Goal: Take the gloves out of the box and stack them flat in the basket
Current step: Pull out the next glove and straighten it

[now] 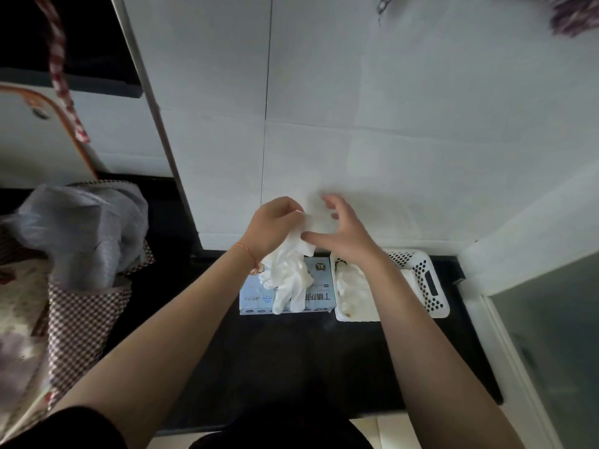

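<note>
Basket (431, 286), right of the box (319, 280), holds a few white gloves already — stacking part done. Left hand (275, 222) and right hand (340, 231) both pinch one glove (291, 280) above the box, not yet laid flat; box contents unseen.

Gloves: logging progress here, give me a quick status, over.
Both hands, left and right, grip one glove by its cuff, hanging over the box. Gloves already in the basket. Nothing in the way.

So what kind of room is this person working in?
Probably a home kitchen or utility corner: white tiled wall, dark countertop, and a checked bag beside it.
</note>
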`<state>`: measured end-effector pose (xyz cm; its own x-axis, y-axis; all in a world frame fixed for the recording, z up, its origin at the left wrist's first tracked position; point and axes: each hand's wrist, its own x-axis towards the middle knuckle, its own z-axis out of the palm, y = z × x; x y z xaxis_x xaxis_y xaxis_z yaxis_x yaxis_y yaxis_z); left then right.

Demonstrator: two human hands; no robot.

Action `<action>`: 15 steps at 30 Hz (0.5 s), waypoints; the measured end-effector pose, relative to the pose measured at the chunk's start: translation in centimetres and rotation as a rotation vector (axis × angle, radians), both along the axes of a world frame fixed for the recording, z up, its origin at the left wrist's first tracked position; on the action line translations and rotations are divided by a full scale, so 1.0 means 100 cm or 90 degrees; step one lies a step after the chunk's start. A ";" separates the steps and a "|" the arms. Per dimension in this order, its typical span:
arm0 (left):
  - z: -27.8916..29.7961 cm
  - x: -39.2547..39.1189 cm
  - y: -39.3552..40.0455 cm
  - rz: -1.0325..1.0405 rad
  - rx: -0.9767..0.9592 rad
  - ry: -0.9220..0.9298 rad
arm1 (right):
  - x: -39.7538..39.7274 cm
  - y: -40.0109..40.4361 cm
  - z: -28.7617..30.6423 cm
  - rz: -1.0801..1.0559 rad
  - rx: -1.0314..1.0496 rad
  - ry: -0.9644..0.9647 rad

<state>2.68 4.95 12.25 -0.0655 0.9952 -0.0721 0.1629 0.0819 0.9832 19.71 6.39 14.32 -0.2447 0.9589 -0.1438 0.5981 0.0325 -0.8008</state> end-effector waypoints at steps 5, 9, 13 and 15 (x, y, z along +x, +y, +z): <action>0.007 0.005 -0.005 -0.067 0.017 -0.003 | 0.002 -0.004 0.024 0.053 -0.032 -0.009; 0.001 0.003 -0.008 -0.141 -0.047 -0.024 | 0.009 -0.009 0.023 -0.010 -0.024 0.031; -0.011 0.008 -0.009 -0.203 -0.082 0.126 | 0.023 -0.013 0.025 -0.051 -0.014 0.051; -0.015 0.013 -0.009 -0.195 -0.073 0.167 | 0.033 -0.013 0.027 -0.066 -0.004 0.053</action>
